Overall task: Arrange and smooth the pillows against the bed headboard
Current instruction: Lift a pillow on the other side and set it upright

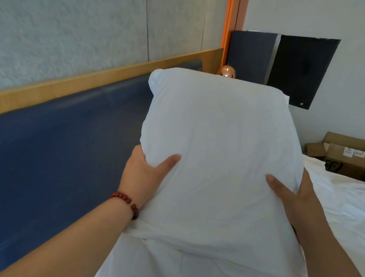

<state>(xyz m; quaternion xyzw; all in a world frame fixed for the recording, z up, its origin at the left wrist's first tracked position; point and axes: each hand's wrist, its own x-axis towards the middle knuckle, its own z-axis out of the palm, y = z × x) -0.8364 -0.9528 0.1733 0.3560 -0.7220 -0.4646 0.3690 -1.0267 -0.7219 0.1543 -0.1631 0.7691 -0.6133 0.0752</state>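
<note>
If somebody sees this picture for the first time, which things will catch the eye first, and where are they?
First, the big white pillow in the centre, gripped at its sides by the left hand and the right hand, thumbs on its front. Next, the blue padded headboard along the left, and the red bead bracelet on the left wrist.

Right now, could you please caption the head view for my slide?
The left hand and right hand grip the white pillow beside the blue headboard.

Fingers of left hand and right hand hidden behind pillow, copper-coloured object mostly covered
</note>
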